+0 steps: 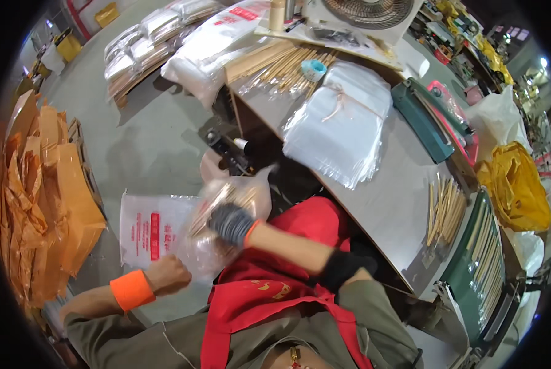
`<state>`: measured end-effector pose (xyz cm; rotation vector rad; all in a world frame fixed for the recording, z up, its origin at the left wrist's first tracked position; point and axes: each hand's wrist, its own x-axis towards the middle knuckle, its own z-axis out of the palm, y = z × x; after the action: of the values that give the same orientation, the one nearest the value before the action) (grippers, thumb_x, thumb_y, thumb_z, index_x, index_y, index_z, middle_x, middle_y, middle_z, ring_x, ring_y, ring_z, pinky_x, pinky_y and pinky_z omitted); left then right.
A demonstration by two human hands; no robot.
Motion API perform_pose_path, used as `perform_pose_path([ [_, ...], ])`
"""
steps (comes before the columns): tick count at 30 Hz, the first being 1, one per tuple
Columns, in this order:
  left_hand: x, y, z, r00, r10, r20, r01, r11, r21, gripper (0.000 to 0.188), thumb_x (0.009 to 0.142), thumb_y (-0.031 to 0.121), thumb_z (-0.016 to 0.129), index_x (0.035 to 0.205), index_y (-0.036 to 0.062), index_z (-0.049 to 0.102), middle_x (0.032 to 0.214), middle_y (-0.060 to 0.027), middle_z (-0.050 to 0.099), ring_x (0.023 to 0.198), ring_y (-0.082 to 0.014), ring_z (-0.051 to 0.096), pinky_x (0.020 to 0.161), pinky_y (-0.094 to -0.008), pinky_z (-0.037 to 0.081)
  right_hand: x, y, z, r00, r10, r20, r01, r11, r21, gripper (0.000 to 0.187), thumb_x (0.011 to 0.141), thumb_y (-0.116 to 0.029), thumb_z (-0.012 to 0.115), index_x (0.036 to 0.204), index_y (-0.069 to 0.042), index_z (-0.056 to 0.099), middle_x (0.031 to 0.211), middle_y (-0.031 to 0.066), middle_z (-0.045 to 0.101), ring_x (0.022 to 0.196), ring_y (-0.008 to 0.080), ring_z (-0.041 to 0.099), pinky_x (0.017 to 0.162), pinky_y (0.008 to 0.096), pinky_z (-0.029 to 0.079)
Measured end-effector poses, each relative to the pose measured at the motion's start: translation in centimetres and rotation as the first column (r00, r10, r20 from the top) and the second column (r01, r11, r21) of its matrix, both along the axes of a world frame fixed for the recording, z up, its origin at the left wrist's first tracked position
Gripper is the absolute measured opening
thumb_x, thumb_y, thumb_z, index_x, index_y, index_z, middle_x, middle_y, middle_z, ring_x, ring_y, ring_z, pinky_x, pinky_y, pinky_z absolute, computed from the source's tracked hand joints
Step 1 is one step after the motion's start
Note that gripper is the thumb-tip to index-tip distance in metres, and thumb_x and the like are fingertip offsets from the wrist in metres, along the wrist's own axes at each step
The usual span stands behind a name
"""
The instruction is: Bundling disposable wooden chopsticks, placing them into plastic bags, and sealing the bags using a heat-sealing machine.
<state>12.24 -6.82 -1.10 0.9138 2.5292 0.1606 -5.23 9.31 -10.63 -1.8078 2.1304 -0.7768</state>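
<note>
At eight o'clock from centre, the clear plastic bag [259, 192] of tan wooden sticks [238, 195] looks light, slippery, best clasped round its stiff bundle; the grey-gloved right hand [229, 224] overlaps it, the bare left hand [168, 275] curls nearby, both grips unclear.

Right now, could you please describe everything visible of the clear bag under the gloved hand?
The clear bag looks like thin, wrinkled plastic, slightly blurred. Bunched pale sticks slant, seemingly inside it. It lies beside the red apron, next to a white bag with red print. The gloved right hand covers part of it; the fisted left hand is near its lower edge, contact unclear.
</note>
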Motion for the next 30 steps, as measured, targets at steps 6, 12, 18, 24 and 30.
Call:
perform_pose_path([
  [6, 0.4, 1.8, -1.1, 0.965, -0.058, 0.257, 0.082, 0.993, -0.087, 0.01, 0.072, 0.02, 0.057, 0.072, 0.0101, 0.06, 0.061, -0.0095, 0.059, 0.059, -0.0279, 0.061, 0.054, -0.0405, 0.047, 3.3, 1.3, -5.7, 0.961, -0.276, -0.003, 0.275, 0.959, -0.074, 0.055, 0.068, -0.011, 0.06, 0.122, -0.002, 0.051, 0.123, 0.0227, 0.05, 0.12, 0.0373, 0.044, 0.102, 0.0459, 0.033],
  [12, -8.4, 5.6, 0.9, 0.974, -0.065, 0.217, 0.043, 0.994, 0.103, 0.018, 0.076, 0.017, 0.058, 0.094, 0.0129, 0.059, 0.068, -0.0088, 0.06, 0.062, -0.0277, 0.061, 0.055, -0.0394, 0.048, -2.9, 13.4, -2.7, 0.614, -0.259, 0.745, 0.528, 0.837, -0.144, 0.047, 0.076, -0.005, 0.055, 0.123, -0.004, 0.05, 0.118, 0.0182, 0.054, 0.114, 0.0324, 0.05, 0.099, 0.0375, 0.038],
  [18, -19.7, 19.4, -0.1, 0.969, -0.206, 0.137, 0.089, 0.807, 0.584, 0.029, 0.082, 0.013, 0.057, 0.111, 0.0065, 0.056, 0.093, -0.0108, 0.064, 0.083, -0.0272, 0.063, 0.072, -0.0343, 0.049, -6.8, 38.4, 3.2, -0.031, -0.996, -0.083, 0.905, 0.008, -0.426, 0.053, 0.081, -0.025, 0.062, 0.127, -0.004, 0.046, 0.126, 0.0169, 0.049, 0.116, 0.0344, 0.047, 0.098, 0.0413, 0.038],
  [24, -29.1, 38.7, -6.6, 0.961, -0.246, 0.128, 0.066, 0.651, 0.756, 0.049, 0.083, 0.018, 0.062, 0.125, 0.0013, 0.045, 0.121, -0.019, 0.051, 0.108, -0.0302, 0.054, 0.083, -0.0364, 0.049, -9.9, 53.0, 3.6, -0.654, -0.73, -0.198, 0.756, -0.635, -0.158, 0.067, 0.079, -0.038, 0.064, 0.126, 0.005, 0.044, 0.128, 0.0266, 0.045, 0.121, 0.0371, 0.042, 0.102, 0.0386, 0.033],
  [30, -34.9, 54.3, -10.7, 0.992, -0.107, 0.066, 0.01, 0.593, 0.805, 0.069, 0.082, 0.034, 0.062, 0.132, -0.0052, 0.033, 0.126, -0.0236, 0.046, 0.117, -0.0351, 0.045, 0.098, -0.0383, 0.036, -10.1, 57.0, -0.2, -0.63, -0.76, 0.161, 0.777, -0.616, 0.13, 0.072, 0.073, -0.04, 0.07, 0.123, 0.006, 0.046, 0.12, 0.0275, 0.052, 0.113, 0.0391, 0.05, 0.094, 0.0383, 0.042],
])
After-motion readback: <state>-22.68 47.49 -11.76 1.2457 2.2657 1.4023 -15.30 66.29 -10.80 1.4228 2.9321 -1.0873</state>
